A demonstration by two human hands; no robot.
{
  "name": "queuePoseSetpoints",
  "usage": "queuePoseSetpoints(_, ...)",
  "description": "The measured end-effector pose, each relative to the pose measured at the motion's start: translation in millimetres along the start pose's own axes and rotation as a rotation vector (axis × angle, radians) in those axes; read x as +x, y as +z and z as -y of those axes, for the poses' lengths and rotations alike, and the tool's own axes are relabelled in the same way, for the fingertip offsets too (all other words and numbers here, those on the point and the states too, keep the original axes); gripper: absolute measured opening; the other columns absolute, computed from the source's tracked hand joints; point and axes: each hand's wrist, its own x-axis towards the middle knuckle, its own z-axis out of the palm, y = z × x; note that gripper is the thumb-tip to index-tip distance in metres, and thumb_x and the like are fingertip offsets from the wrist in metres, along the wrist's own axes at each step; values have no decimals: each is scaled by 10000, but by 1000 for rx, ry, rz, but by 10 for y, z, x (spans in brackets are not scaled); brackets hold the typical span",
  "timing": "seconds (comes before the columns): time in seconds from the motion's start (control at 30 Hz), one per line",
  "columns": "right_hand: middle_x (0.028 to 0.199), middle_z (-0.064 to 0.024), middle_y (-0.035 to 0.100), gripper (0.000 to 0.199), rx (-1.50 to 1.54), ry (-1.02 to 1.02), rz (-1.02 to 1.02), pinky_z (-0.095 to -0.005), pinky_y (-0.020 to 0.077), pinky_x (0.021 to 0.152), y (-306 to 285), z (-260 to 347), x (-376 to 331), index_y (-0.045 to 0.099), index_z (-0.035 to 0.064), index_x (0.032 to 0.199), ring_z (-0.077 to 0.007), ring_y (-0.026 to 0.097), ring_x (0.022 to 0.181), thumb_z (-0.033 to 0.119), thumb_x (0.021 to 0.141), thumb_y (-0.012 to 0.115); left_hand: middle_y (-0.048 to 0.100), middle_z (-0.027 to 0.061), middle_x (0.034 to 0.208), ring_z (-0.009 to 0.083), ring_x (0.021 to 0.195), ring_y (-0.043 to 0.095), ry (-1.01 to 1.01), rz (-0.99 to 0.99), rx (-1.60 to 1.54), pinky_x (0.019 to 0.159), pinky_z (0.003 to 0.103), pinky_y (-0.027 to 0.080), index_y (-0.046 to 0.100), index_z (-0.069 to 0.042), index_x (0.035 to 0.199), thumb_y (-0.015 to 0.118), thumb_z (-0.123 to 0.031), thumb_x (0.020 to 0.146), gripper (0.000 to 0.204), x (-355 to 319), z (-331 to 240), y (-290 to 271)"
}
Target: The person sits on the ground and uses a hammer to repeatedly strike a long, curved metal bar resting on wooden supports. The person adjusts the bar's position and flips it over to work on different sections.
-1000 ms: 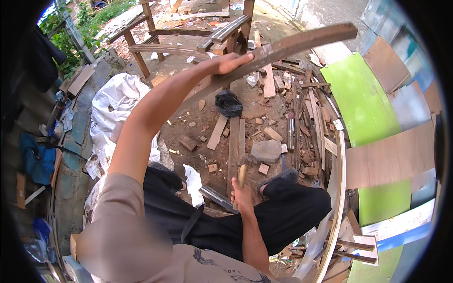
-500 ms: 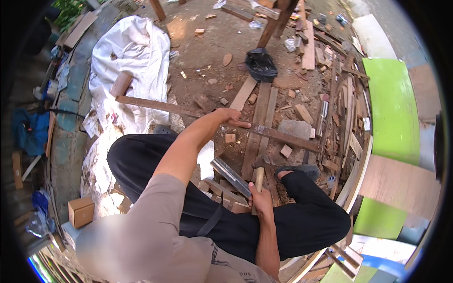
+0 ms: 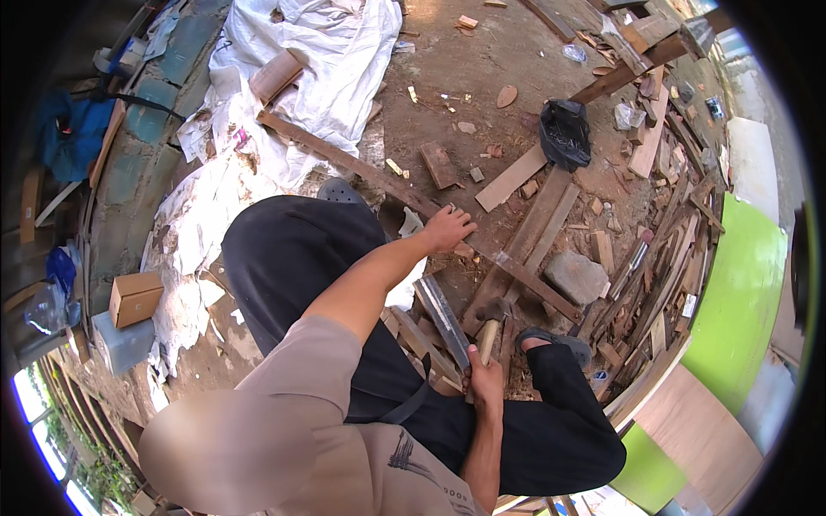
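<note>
My left hand (image 3: 448, 229) grips a long brown wooden strip (image 3: 344, 162) from above near its middle. The strip slants from the white sheet at far left down toward the right foot. Low in front of my body, my right hand (image 3: 484, 378) is closed round the pale wooden handle (image 3: 488, 340) of a hammer, its dark head (image 3: 493, 311) pointing away from me. A grey metal bar (image 3: 441, 314) runs up to the same hand, beside the handle; whether the fingers hold it too is hidden.
Planks (image 3: 525, 236) lie on the dirt beyond the strip, beside a grey stone block (image 3: 576, 277) and a black plastic bag (image 3: 565, 135). Scrap wood (image 3: 662, 267) is heaped at right against green panels (image 3: 748, 292). A white sheet (image 3: 335, 77) and a cardboard box (image 3: 136, 298) are at left.
The view has turned, so the strip slants more steeply and the ground items sit farther right. My left hand's fingers are more curled over the strip; my right hand keeps the hammer.
</note>
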Motion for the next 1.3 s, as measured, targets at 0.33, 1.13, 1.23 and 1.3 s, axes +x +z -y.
queuePoseSetpoints(0.33, 597, -28, 513, 421, -89, 39, -11, -300, 403, 387, -1, -111, -20, 563, 27, 790, -135, 508, 444, 418, 920, 643, 648, 88, 1230, 279, 1175, 593, -169, 645, -133, 963, 444, 418, 611, -162, 1277, 310, -746, 903, 757, 532, 269, -220)
queuePoseSetpoints(1.13, 574, -113, 589, 465, -237, -117, -64, -369, 442, 485, -48, -193, 65, 645, -33, 779, -217, 596, 494, 422, 874, 650, 584, 75, 1152, 262, 1128, 541, -140, 144, -30, 916, 424, 385, 509, -123, 1254, 788, -363, 728, 642, -120, -187, -154)
queuePoseSetpoints(1.23, 588, -108, 591, 416, -143, -140, -6, -373, 448, 488, -22, -158, -57, 639, -39, 836, -210, 585, 489, 375, 878, 645, 509, 125, 1298, 298, 1270, 444, -207, 247, 120, 1028, 489, 322, 425, -142, 1376, 756, -398, 754, 750, -315, -314, -93)
queuePoseSetpoints(1.3, 594, -104, 589, 399, -34, -159, 67, -371, 451, 488, -12, -91, -141, 630, -49, 877, -202, 581, 489, 349, 883, 636, 439, 155, 1402, 316, 1360, 360, -221, 153, 248, 1092, 529, 262, 355, -153, 1448, 738, -423, 761, 832, -426, -359, 2)
